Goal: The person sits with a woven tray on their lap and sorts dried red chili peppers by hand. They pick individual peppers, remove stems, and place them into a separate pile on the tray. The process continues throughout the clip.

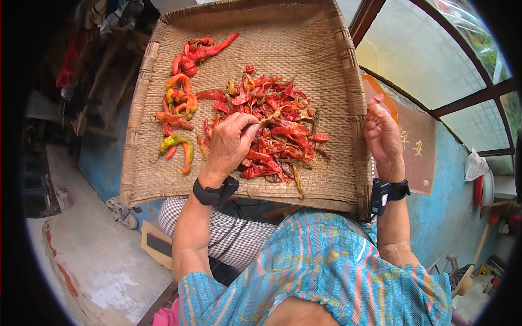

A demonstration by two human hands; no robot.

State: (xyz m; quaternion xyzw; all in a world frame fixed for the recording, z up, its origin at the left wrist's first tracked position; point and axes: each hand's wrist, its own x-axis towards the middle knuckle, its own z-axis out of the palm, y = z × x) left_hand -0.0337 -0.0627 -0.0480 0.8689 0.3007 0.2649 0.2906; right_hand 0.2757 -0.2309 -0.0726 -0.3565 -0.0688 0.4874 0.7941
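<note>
My left hand (pixel 233 140) pinches a shrivelled, yellowish dried chili (pixel 270 117) between thumb and forefinger. Just under it lies a heap of dried red chilies (pixel 285 134) on a shallow woven tray (pixel 285 45). Fresher red chilies (pixel 200 53) and orange-green ones (pixel 179 142) are spread along the tray's left side. Past the tray's right rim, my right hand (pixel 382 132) is raised with curled fingers, in front of an orange-rimmed container (pixel 387 98). Something reddish shows at its fingertips; whether it is held is unclear.
The tray rests over my lap, above checked trousers (pixel 232 240). At the right stand a blue wall (pixel 444 163), a reddish mat (pixel 416 146) bearing writing, and framed window panes (pixel 424 53). Wooden racks (pixel 102 85) and a shoe (pixel 124 214) are at the left.
</note>
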